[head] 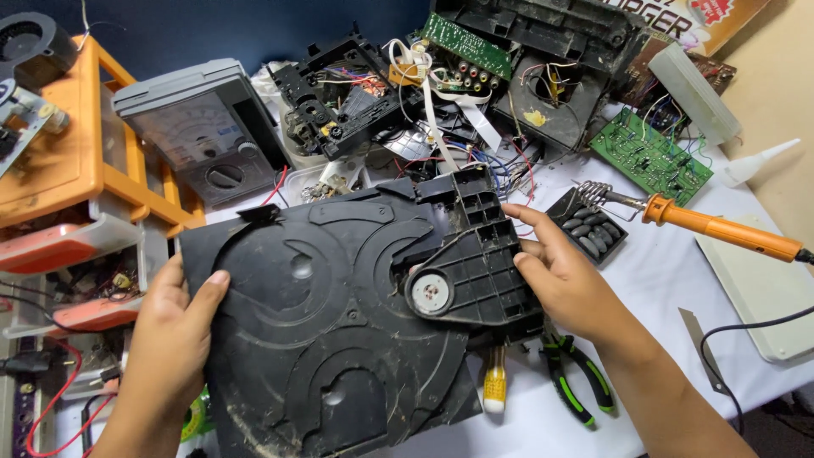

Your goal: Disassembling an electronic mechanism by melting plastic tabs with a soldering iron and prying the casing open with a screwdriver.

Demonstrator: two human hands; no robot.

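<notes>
Left hand (174,331): we clasp the left edge of the black disc tray (331,331), thumb lying on its top face.
Black disc tray: we hold it up over the desk (661,280), tilted, long axis running left to right between our hands.
Spindle hub (431,293): right of the tray's middle, nearer our right hand.
Right hand (560,276): we grip the tray's ribbed bracket (487,254), fingers spread on it.
Pliers (577,382): below the tray's right corner.
Soldering iron (721,227): well right of the tray.
</notes>
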